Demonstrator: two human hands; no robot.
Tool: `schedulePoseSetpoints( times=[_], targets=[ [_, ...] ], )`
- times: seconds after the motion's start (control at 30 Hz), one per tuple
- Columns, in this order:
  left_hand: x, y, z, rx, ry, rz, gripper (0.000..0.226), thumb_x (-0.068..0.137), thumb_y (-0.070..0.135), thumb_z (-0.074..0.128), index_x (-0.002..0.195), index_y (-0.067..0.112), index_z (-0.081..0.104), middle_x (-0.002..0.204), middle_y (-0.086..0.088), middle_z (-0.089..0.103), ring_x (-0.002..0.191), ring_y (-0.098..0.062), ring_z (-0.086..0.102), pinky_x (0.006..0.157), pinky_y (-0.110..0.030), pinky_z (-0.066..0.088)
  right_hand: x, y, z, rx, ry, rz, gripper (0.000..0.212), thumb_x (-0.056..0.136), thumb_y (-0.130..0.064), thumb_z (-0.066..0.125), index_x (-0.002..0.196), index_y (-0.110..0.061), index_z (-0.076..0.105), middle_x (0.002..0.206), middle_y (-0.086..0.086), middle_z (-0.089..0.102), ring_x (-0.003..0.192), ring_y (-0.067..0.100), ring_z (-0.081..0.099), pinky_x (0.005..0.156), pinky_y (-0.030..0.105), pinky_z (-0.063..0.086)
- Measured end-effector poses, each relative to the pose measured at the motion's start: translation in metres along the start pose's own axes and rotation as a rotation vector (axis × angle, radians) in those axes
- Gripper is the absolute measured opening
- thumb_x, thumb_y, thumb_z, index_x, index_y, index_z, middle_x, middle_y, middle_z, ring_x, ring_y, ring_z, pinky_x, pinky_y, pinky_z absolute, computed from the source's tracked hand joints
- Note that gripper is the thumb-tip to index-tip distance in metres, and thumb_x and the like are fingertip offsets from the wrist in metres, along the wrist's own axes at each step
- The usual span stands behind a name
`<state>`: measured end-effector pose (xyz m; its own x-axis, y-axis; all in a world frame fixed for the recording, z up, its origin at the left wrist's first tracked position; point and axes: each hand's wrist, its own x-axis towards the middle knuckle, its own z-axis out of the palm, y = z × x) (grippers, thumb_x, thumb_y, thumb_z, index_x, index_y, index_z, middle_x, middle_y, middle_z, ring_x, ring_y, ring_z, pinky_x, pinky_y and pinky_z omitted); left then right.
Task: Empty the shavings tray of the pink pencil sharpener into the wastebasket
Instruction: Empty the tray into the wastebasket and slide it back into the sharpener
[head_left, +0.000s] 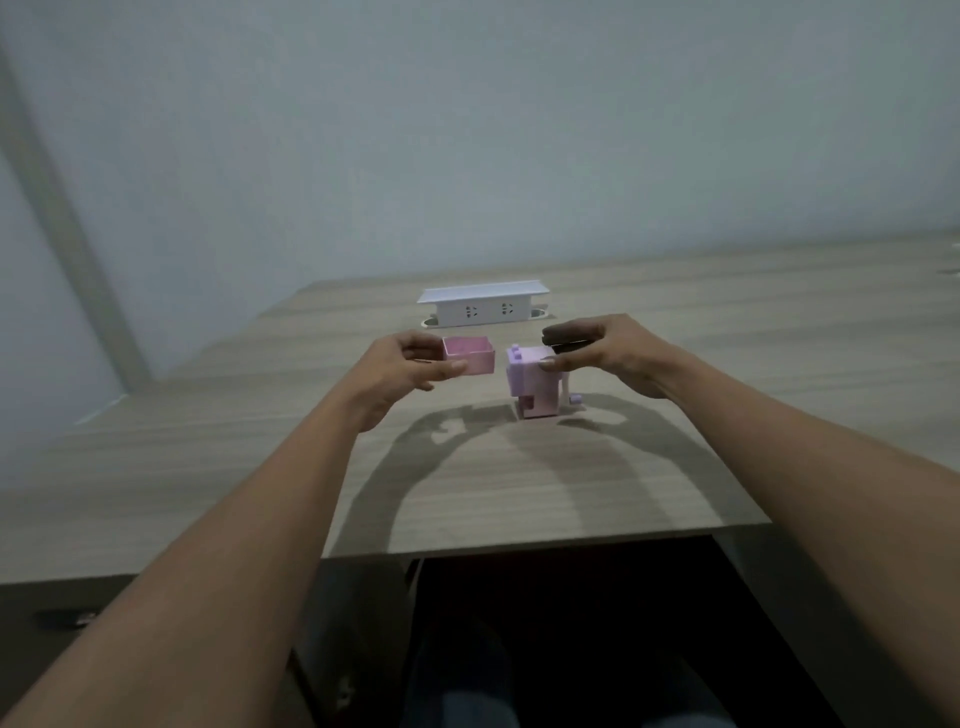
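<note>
The pink pencil sharpener (536, 387) stands upright on the wooden table (467, 478), with a small crank at its lower right. My right hand (597, 351) grips its top from the right, thumb on the near side. The pink shavings tray (470, 355) is out of the sharpener, held in the air just left of it with its open side up. My left hand (410, 364) holds the tray by its left end between thumb and fingers. What lies inside the tray cannot be made out. No wastebasket is in view.
A white power socket box (485, 309) stands on the table behind the sharpener, near the wall. The table's front edge runs just above my lap, with a dark gap below it.
</note>
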<state>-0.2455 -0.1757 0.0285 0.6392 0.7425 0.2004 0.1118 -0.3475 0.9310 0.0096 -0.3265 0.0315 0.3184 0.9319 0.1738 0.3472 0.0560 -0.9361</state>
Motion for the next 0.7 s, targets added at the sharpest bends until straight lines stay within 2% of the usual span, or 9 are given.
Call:
schedulePoseSetpoints(
  times=[0.07,0.2,0.37,0.5,0.63,0.7],
  targets=[
    [-0.002,-0.011,0.0,0.05,-0.009,-0.049,0.052,0.077,0.016,0.086,0.123,0.002,0.068,0.115,-0.012,0.075,0.086,-0.012,0.068,0.068,-0.023,0.047,0.002,0.005,0.002,-0.001,-0.01,0.004,0.062,0.073,-0.005,0.086,0.132,-0.004,0.066,0.125,0.004,0.071,0.11,0.008,0.067,0.082,0.012,0.051],
    [-0.008,-0.024,0.009,0.033,-0.052,-0.114,0.046,0.079,0.011,0.084,0.121,0.0,0.069,0.112,-0.016,0.073,0.078,-0.013,0.066,0.059,-0.019,0.053,0.006,0.013,0.002,0.018,-0.012,-0.002,0.06,0.074,-0.006,0.086,0.131,-0.004,0.067,0.124,0.005,0.073,0.115,0.015,0.069,0.085,0.014,0.05],
    [-0.008,-0.04,0.024,-0.005,-0.068,-0.182,0.045,0.076,0.008,0.086,0.116,-0.005,0.071,0.089,-0.012,0.07,0.053,-0.007,0.057,0.052,-0.018,0.05,0.008,0.018,0.003,0.033,-0.016,0.0,0.059,0.076,-0.007,0.085,0.131,-0.004,0.066,0.124,0.007,0.073,0.118,0.017,0.068,0.08,0.01,0.051],
    [-0.005,-0.04,0.036,-0.014,-0.075,-0.166,0.044,0.075,0.008,0.087,0.115,-0.004,0.072,0.089,-0.012,0.069,0.052,-0.004,0.058,0.055,-0.017,0.05,0.009,0.02,0.004,0.072,-0.016,-0.002,0.058,0.077,-0.004,0.084,0.132,-0.003,0.066,0.122,0.009,0.074,0.119,0.019,0.067,0.076,0.008,0.052],
    [0.0,-0.039,0.046,-0.049,-0.081,-0.167,0.047,0.076,0.008,0.086,0.118,-0.003,0.07,0.096,-0.016,0.072,0.07,-0.016,0.063,0.065,-0.024,0.052,0.01,0.023,0.004,0.089,-0.029,0.002,0.059,0.077,-0.005,0.084,0.132,-0.003,0.065,0.122,0.008,0.074,0.119,0.016,0.067,0.079,0.008,0.052],
    [0.002,-0.041,0.047,-0.052,-0.068,-0.164,0.049,0.075,0.009,0.087,0.12,-0.001,0.069,0.096,-0.015,0.075,0.072,-0.016,0.065,0.065,-0.022,0.054,0.011,0.025,0.003,0.102,-0.025,-0.004,0.059,0.076,-0.004,0.084,0.132,-0.003,0.066,0.121,0.008,0.074,0.119,0.016,0.067,0.081,0.01,0.052]
  ],
)
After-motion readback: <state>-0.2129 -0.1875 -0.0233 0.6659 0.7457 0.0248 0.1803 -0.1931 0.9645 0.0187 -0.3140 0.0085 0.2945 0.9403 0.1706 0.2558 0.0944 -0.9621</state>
